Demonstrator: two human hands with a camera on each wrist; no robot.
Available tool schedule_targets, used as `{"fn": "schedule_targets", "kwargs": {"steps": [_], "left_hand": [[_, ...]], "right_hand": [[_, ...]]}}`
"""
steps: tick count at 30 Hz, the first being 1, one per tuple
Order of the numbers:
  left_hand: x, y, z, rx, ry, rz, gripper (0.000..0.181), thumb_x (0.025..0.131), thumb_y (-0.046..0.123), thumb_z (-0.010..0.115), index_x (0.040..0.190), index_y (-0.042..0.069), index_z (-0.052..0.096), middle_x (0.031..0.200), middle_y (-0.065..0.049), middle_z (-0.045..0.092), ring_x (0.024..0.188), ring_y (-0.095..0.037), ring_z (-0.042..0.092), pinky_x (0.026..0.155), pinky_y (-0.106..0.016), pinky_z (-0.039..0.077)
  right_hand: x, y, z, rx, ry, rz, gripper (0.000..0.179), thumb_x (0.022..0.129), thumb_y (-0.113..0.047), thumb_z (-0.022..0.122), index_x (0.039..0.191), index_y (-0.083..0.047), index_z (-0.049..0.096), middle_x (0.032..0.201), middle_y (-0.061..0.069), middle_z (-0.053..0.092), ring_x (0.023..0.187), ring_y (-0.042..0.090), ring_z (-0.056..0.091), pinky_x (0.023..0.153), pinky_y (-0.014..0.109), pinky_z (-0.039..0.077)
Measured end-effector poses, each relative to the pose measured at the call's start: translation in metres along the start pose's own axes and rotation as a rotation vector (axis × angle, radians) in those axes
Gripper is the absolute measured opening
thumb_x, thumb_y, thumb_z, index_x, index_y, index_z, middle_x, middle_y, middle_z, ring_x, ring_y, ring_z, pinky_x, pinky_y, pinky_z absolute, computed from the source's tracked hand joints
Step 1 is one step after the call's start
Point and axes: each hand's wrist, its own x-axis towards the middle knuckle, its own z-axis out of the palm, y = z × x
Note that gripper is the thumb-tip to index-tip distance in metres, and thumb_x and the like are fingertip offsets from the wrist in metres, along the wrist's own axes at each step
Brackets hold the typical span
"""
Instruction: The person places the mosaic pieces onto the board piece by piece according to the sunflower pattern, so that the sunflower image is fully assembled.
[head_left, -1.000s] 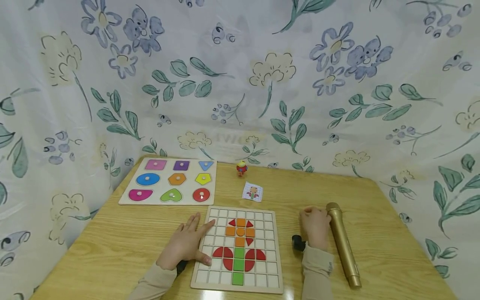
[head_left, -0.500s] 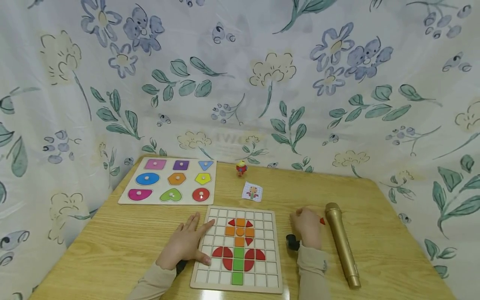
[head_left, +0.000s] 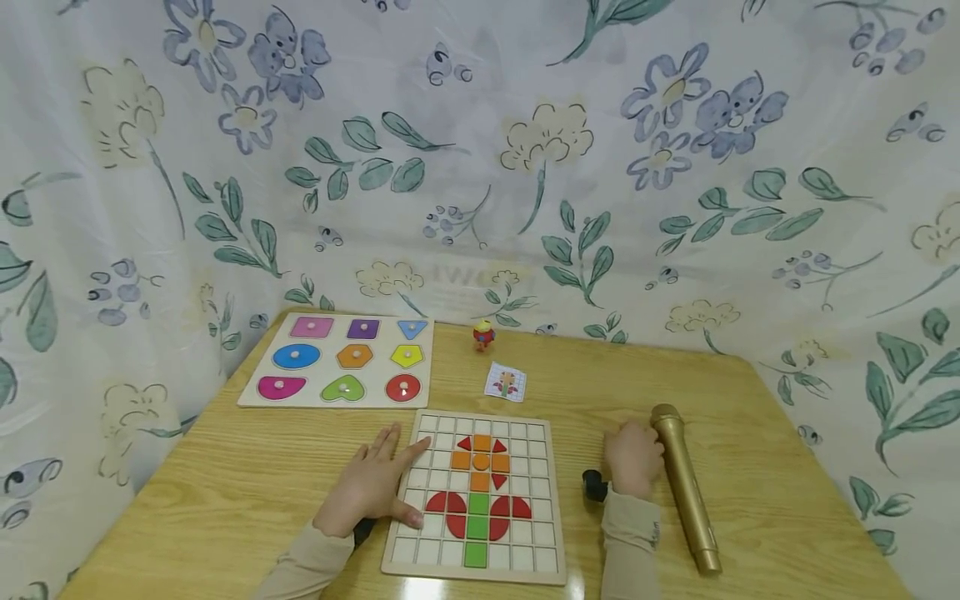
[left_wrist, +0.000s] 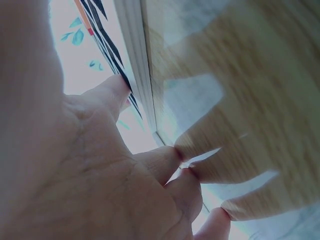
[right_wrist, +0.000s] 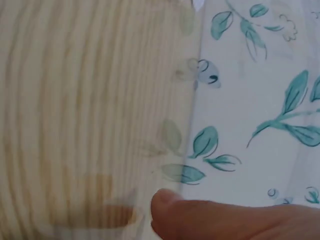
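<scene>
My left hand [head_left: 367,485] lies with fingers spread at the left edge of a gridded wooden board [head_left: 435,550]; thumb and index finger rest on its rim. In the left wrist view, my other fingertips [left_wrist: 217,220] touch the tabletop. Orange squares, an orange round piece [head_left: 480,462], red triangles, red quarter-round pieces and green squares [head_left: 477,527] form a flower on the grid. My right hand [head_left: 633,458] is low over the table right of the board, beside a gold microphone [head_left: 688,492]. Its fingers are mostly hidden; a thumb [right_wrist: 170,210] shows in the right wrist view.
A shape puzzle [head_left: 375,392] with knobbed pieces lies at the back left. A small toy figure [head_left: 483,335] and a picture card [head_left: 506,382] with a flower pattern sit behind the board. Floral cloth [head_left: 480,208] hangs along the table's back.
My right hand shifted left, baring a small red triangle by the microphone, then came back right, and that triangle is now out of sight. My left hand stays put.
</scene>
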Motion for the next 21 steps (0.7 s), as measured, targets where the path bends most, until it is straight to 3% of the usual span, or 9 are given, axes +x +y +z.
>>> {"fn": "schedule_targets", "kwargs": {"steps": [8, 16, 21], "left_hand": [[0.000, 0.002, -0.002, 0.007, 0.005, 0.007, 0.112, 0.054, 0.055, 0.085, 0.148, 0.017, 0.038, 0.154, -0.034, 0.022, 0.144, -0.051, 0.021, 0.111, -0.068, 0.023], [0.001, 0.000, -0.001, 0.008, 0.008, 0.012, 0.111, 0.055, 0.055, 0.085, 0.148, 0.016, 0.039, 0.154, -0.035, 0.023, 0.143, -0.051, 0.021, 0.111, -0.068, 0.023], [0.001, 0.000, 0.001, 0.006, 0.010, 0.007, 0.110, 0.055, 0.055, 0.084, 0.148, 0.017, 0.039, 0.154, -0.034, 0.023, 0.144, -0.050, 0.021, 0.111, -0.068, 0.024]], "right_hand": [[0.005, 0.009, 0.005, 0.049, 0.089, -0.121, 0.026, 0.091, 0.005, 0.048, 0.108, 0.010, 0.067, 0.112, 0.037, 0.054, 0.102, 0.054, 0.051, 0.087, 0.058, 0.045], [0.012, 0.007, 0.012, 0.034, 0.019, -0.176, 0.021, 0.088, 0.006, 0.053, 0.107, 0.007, 0.063, 0.101, 0.026, 0.065, 0.099, 0.045, 0.056, 0.083, 0.052, 0.047], [0.014, 0.005, 0.014, 0.016, 0.031, -0.228, 0.021, 0.084, 0.006, 0.054, 0.102, 0.010, 0.064, 0.095, 0.026, 0.068, 0.092, 0.044, 0.059, 0.081, 0.051, 0.049]]}}
